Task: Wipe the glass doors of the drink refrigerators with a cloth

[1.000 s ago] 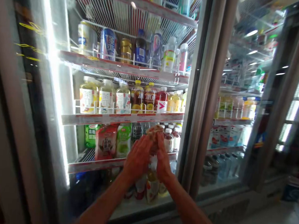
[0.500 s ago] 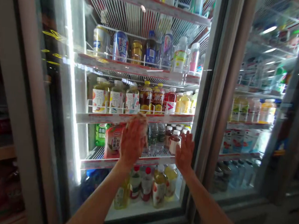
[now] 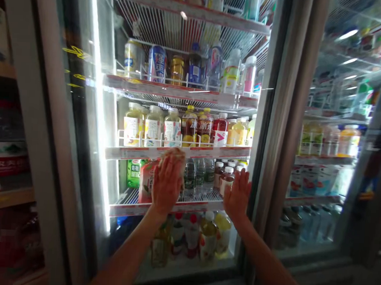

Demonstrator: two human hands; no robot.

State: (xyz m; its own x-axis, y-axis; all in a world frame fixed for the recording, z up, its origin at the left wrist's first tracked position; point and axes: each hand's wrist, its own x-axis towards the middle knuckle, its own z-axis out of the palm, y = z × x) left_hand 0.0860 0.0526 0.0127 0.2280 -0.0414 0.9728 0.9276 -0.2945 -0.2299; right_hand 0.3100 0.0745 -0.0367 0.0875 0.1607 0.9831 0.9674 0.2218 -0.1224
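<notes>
My left hand (image 3: 166, 186) presses a crumpled, light-coloured cloth (image 3: 178, 153) flat against the glass door (image 3: 205, 228) of a lit drinks fridge. The cloth shows above the fingers and along their right side; the rest is hidden under the palm. On the same pane, near its right edge, my right hand (image 3: 238, 195) lies with fingers stretched upward and holds nothing. Behind the glass, a red drink pack (image 3: 146, 182) is partly covered by the left hand. Clear water bottles (image 3: 190, 176) stand between the two hands, and small brown bottles (image 3: 227, 178) are by the right one.
Metal door frames (image 3: 282, 122) run upright to the right of the pane, with another glass-fronted fridge (image 3: 323, 162) beyond. A bright light strip (image 3: 99, 112) lines the left side inside. At far left, an open shelf (image 3: 9, 194) carries packaged goods.
My left hand has slid slightly left across the glass with the cloth. The right hand stays almost in place. The whole view has shifted a little, so the fridge appears farther right.
</notes>
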